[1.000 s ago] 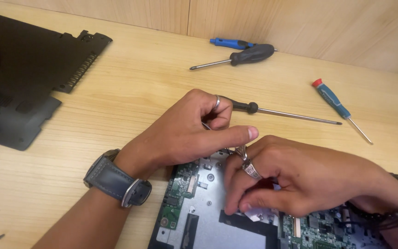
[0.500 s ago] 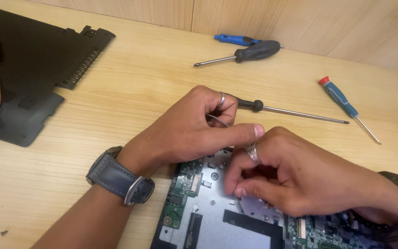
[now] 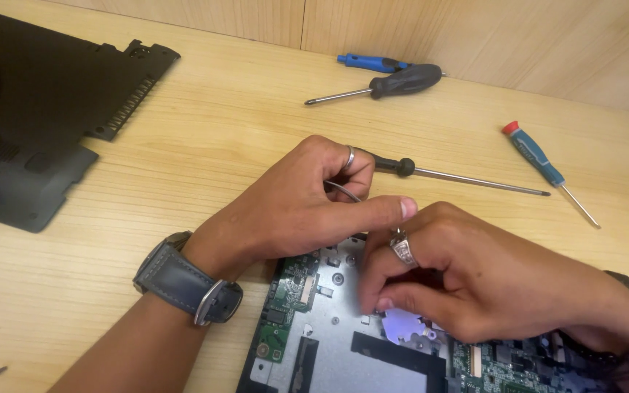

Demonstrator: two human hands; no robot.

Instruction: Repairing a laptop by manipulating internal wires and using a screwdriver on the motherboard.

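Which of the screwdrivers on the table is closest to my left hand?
The long thin one with the black handle: its handle end disappears behind your left hand. The other three lie farther off toward the wall and to the right.

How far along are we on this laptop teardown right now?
Done: the black bottom cover lies off to the side, baring the circuit board. In hand: the left hand and right hand both work at the board's top edge, fingertips pressed down. Left: the board sits in place; four screwdrivers lie unused.

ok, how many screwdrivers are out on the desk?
4. A blue one and a black one by the back wall, a long black one partly behind the left hand, and a teal red-capped one at right. Hands may hide more.
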